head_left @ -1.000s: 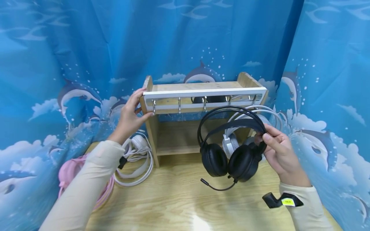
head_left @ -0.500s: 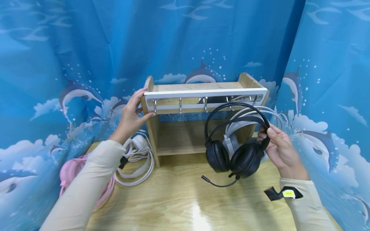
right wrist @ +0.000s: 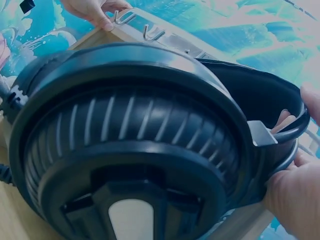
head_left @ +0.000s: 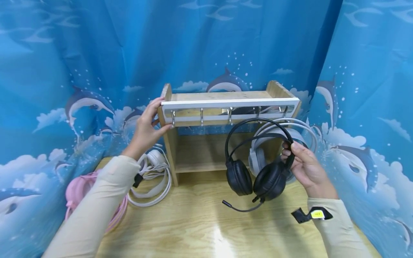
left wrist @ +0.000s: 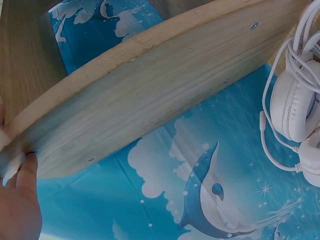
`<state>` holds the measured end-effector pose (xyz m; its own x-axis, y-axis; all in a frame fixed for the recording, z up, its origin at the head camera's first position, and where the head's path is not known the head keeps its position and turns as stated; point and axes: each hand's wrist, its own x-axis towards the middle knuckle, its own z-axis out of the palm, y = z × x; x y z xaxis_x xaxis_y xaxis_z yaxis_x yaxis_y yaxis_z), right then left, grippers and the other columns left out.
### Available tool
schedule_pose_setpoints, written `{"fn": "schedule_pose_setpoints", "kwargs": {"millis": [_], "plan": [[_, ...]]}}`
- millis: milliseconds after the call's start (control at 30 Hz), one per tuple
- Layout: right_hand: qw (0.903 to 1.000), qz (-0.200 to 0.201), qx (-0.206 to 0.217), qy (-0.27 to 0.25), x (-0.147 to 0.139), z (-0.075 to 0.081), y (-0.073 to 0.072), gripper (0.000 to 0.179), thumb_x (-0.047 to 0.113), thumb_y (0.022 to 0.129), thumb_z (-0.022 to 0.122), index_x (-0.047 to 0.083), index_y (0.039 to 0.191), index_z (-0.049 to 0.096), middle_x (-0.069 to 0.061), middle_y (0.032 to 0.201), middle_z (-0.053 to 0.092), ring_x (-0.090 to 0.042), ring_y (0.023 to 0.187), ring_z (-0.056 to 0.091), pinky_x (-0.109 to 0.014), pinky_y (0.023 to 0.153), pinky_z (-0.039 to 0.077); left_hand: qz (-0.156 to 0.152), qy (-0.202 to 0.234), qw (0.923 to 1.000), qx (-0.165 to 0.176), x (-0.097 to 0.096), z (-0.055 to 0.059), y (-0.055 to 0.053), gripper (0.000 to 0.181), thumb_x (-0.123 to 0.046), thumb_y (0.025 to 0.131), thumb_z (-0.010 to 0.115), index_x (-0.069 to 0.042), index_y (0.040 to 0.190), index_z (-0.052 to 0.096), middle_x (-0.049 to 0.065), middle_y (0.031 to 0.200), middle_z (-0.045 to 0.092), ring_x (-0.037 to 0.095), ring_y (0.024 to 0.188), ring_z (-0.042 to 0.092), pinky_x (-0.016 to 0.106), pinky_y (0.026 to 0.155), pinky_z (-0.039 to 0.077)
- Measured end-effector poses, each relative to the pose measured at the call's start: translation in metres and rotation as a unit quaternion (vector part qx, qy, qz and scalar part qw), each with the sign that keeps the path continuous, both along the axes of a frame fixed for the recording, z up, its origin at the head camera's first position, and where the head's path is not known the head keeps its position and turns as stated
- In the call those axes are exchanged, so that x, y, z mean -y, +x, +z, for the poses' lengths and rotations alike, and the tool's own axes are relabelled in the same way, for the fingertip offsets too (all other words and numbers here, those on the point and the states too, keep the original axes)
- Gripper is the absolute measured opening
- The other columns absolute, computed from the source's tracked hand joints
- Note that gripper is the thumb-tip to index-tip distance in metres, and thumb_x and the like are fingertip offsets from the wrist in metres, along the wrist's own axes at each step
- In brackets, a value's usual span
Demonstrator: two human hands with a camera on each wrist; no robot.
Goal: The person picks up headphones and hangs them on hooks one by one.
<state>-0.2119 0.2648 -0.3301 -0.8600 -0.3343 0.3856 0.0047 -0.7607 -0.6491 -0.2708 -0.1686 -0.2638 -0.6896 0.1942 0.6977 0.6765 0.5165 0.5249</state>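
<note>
My right hand (head_left: 308, 166) pinches one side of the headband of a black headset (head_left: 239, 177), holding it in the air before the shelf's right half. Its earcups hang down and a thin boom microphone (head_left: 240, 209) sticks out to the left. In the right wrist view one ribbed earcup (right wrist: 135, 115) fills the middle. My left hand (head_left: 146, 127) grips the upper left corner of a wooden shelf (head_left: 226, 95), thumb at the front. A white front rail (head_left: 213, 104) with several metal hooks (head_left: 230, 115) runs along the shelf. The black headset partly hides a white-and-grey headset (head_left: 257, 161).
A white headset (head_left: 156, 157) with coiled cable lies left of the shelf. Farther left is a pink headset (head_left: 75, 191), partly behind the left sleeve. The wooden tabletop (head_left: 187, 222) stretches in front; a blue dolphin-print curtain (head_left: 200, 43) hangs behind and at the sides.
The black headset and my right hand shifted slightly right and up, then came back left and a little down. My left hand has stayed on the shelf corner.
</note>
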Motion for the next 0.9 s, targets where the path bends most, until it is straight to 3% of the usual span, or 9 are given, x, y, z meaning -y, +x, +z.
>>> {"fn": "schedule_pose_setpoints", "kwargs": {"millis": [100,200,333,600,900], "plan": [[0.9999,-0.008,0.008,0.012,0.001,-0.003,0.001,0.036,0.001,0.096,0.022,-0.006,0.107,0.055,-0.013,0.098,0.062,-0.019,0.081,0.059,-0.029,0.076,0.053,-0.003,0.001,1.0000,0.004,-0.005,0.007,0.011,0.074,0.003,0.073,0.068,-0.014,0.136,0.033,0.006,0.142,0.029,0.025,0.123,0.038,0.039,0.091,0.046],[0.9992,-0.025,0.016,0.025,0.002,-0.005,0.000,0.033,0.001,0.096,0.024,-0.005,0.106,0.055,-0.012,0.097,0.061,-0.018,0.081,0.059,-0.028,0.074,0.053,-0.001,-0.002,1.0000,0.004,-0.007,0.010,0.015,0.073,0.004,0.074,0.067,-0.012,0.136,0.032,0.007,0.142,0.029,0.026,0.123,0.038,0.040,0.091,0.045],[0.9977,-0.040,0.020,0.050,0.004,-0.005,-0.002,0.029,0.002,0.096,0.028,-0.002,0.108,0.055,-0.010,0.096,0.061,-0.018,0.081,0.059,-0.027,0.073,0.053,0.002,-0.003,1.0000,-0.002,-0.006,0.011,0.014,0.073,0.003,0.073,0.067,-0.011,0.136,0.033,0.008,0.141,0.030,0.026,0.123,0.039,0.039,0.091,0.046],[0.9974,-0.023,0.018,0.066,0.005,-0.004,-0.002,0.032,0.002,0.096,0.028,0.000,0.113,0.055,-0.010,0.098,0.061,-0.017,0.083,0.059,-0.026,0.075,0.053,0.005,-0.003,1.0000,0.004,-0.005,0.011,0.014,0.073,0.003,0.073,0.068,-0.013,0.136,0.033,0.007,0.142,0.030,0.025,0.124,0.038,0.038,0.092,0.046],[0.9930,-0.059,0.032,0.096,0.008,-0.003,0.003,0.029,0.002,0.095,0.033,0.003,0.113,0.056,-0.007,0.097,0.061,-0.015,0.083,0.057,-0.024,0.074,0.052,0.000,-0.002,1.0000,0.007,-0.005,0.010,0.015,0.074,0.003,0.073,0.068,-0.012,0.136,0.033,0.006,0.142,0.029,0.025,0.125,0.037,0.036,0.092,0.046]]}}
